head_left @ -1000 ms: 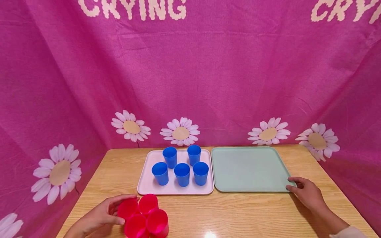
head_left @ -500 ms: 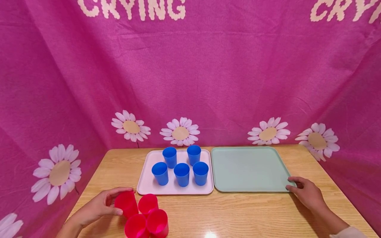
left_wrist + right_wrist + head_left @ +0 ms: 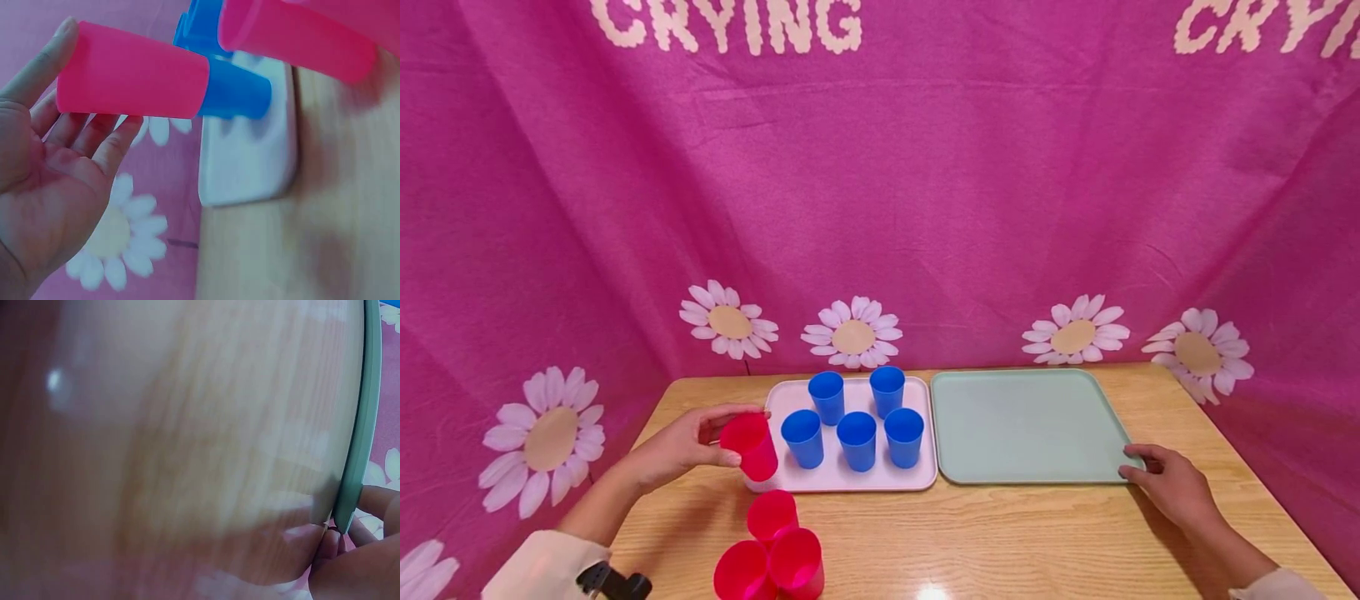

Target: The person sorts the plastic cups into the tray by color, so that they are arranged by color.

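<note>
Gripping a red cup (image 3: 750,447), the left hand (image 3: 681,446) has thumb and fingers (image 3: 100,140) curled round its wall near the rim, with the cup tilted and held over the near left corner of the pink tray (image 3: 842,479). It looks like thin, light plastic: stiff enough to keep its shape under a gentle squeeze, smooth and so a little slippery, unlikely to break if dropped. The sensible hold is round the upper wall, as now, where the taper widens and keeps it from sliding down through the grip.

Just beyond the fingertips stand five blue cups (image 3: 857,440), upright on that tray, the closest one just beside the held cup. Below the hand, nearer the person, three more red cups (image 3: 771,550) sit bunched together on the table (image 3: 1000,533).

Far off to the other side, the right hand (image 3: 1172,487) rests on the table with its fingertips (image 3: 325,540) lightly curled and pinching the near right corner of the green tray (image 3: 1026,425), which lies edge to edge with the pink one.
</note>
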Motion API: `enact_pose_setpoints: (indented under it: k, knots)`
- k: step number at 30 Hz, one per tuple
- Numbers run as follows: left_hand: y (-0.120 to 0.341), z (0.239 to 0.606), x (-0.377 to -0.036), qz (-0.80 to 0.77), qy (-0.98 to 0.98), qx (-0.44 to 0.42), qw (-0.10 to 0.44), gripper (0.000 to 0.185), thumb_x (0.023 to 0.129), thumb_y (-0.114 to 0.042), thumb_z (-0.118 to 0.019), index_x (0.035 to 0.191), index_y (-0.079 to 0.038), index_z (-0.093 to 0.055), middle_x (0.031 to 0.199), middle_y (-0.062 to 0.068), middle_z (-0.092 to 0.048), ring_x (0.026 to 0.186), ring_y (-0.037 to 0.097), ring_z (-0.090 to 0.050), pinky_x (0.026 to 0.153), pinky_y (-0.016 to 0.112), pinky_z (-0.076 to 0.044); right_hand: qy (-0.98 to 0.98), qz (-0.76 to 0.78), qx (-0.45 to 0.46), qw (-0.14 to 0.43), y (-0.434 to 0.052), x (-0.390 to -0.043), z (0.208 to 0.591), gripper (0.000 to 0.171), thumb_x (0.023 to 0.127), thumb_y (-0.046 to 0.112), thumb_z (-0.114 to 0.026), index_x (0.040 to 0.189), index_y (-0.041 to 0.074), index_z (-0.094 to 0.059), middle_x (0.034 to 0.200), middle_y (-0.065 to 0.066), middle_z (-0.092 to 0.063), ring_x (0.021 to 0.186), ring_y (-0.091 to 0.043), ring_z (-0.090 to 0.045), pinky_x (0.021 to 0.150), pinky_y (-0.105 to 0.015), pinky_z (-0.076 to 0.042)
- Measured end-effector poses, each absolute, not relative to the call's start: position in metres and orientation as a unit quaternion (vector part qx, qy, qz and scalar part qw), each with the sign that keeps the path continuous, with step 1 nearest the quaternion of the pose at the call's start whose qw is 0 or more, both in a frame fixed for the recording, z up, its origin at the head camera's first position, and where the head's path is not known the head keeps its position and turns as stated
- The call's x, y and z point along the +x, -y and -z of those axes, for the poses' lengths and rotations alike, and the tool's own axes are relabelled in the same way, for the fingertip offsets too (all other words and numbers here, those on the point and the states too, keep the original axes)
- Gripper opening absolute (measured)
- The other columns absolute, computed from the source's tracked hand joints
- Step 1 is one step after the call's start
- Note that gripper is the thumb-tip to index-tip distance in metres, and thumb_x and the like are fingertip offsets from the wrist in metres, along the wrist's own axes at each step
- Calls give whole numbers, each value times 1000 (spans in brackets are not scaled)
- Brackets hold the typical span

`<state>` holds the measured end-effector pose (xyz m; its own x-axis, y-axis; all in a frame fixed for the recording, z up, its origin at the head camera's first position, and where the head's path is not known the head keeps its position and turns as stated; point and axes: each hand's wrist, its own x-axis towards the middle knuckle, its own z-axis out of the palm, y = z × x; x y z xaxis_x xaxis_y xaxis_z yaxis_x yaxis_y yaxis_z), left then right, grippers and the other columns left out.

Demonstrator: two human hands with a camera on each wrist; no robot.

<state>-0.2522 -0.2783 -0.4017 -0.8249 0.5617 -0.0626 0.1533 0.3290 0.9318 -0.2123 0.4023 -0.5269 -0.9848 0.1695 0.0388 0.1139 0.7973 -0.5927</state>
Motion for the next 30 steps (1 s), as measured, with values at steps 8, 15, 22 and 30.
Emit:
enact_pose_setpoints:
  k: [8, 15, 22, 30]
  knots:
    - [222, 380, -281, -520, -795, 237, 204, 73, 90, -13, -80, 153, -4, -46, 138, 22, -61, 122, 30, -62, 93, 45, -58, 947, -310, -72, 50, -403, -212, 528, 46, 93, 21, -75, 125, -10, -64, 120, -35, -64, 102, -44, -62, 82, -47, -47]
    - [161, 369, -302, -559, -773, 204, 220, 70, 91, -10, -78, 154, -9, -47, 137, 19, -62, 122, 32, -62, 100, 54, -53, 948, -307, -68, 56, -403, -212, 528, 44, 93, 20, -75, 124, -9, -65, 117, -33, -65, 99, -41, -63, 80, -45, -47]
    - [106, 371, -324, -582, -764, 189, 204, 65, 93, -7, -75, 153, -14, -50, 140, 15, -62, 129, 33, -59, 100, 44, -54, 947, -308, -68, 60, -402, -212, 529, 43, 93, 19, -75, 123, -9, -65, 116, -33, -66, 99, -40, -63, 80, -44, -47]
    - [41, 376, -338, -579, -781, 165, 165, 67, 91, -11, -79, 152, -14, -51, 135, 15, -66, 124, 33, -63, 100, 48, -54, 946, -311, -65, 69, -401, -210, 526, 41, 92, 18, -76, 122, -9, -66, 113, -32, -67, 96, -39, -62, 79, -43, -47]
